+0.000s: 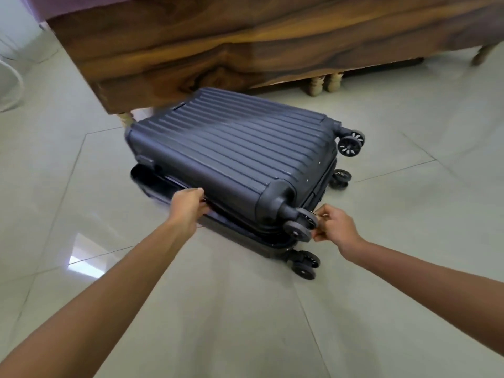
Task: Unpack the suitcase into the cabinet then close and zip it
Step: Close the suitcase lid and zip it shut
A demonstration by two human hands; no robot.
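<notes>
Centre frame, on floor: dark blue ribbed suitcase (231, 159) lies flat on pale tiled floor (381, 132), lid down but not fully seated; gap shows along near-left edge.
Wheels: four double wheels toward right side; nearest upper pair (301, 225) just beside right hand.
Left hand (191, 204): lower-centre, fingers curled over suitcase's near-left edge at the seam, gripping it.
Right hand (331, 227): right of centre, fingers pinched on a small metallic bit by the corner wheel, prob. zip pull; too small to be sure.
Top of frame: brown wooden bed frame (218, 50) w/ turned legs (323, 83), suitcase's far end partly under it.
</notes>
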